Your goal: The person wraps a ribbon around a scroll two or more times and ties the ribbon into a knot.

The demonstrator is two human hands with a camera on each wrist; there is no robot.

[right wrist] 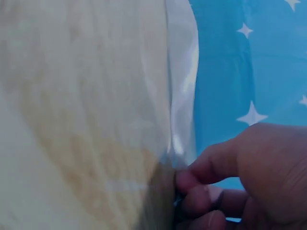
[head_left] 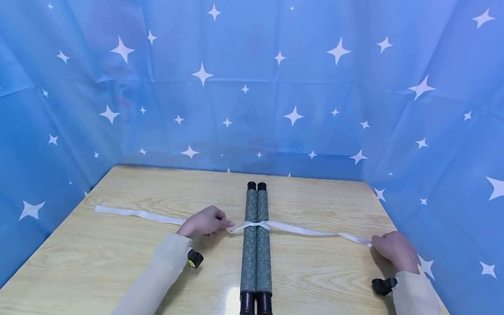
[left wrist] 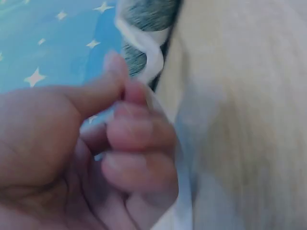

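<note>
And here's the left hand [head_left: 208, 221], thumb and forefinger pinched together on the white ribbon [head_left: 303, 229], close beside two green-patterned scroll rolls [head_left: 250, 255]! Out wide, the right hand [head_left: 395, 249] has thumb and fingertips clamped on the ribbon's other end, near the edge of the wooden table [head_left: 322, 280]. The rolls lie side by side mid-table, dark end caps [head_left: 264, 305] showing, the ribbon crossing over them, knotted or merely twisted, can't tell. A loose tail stretches out left!
</note>
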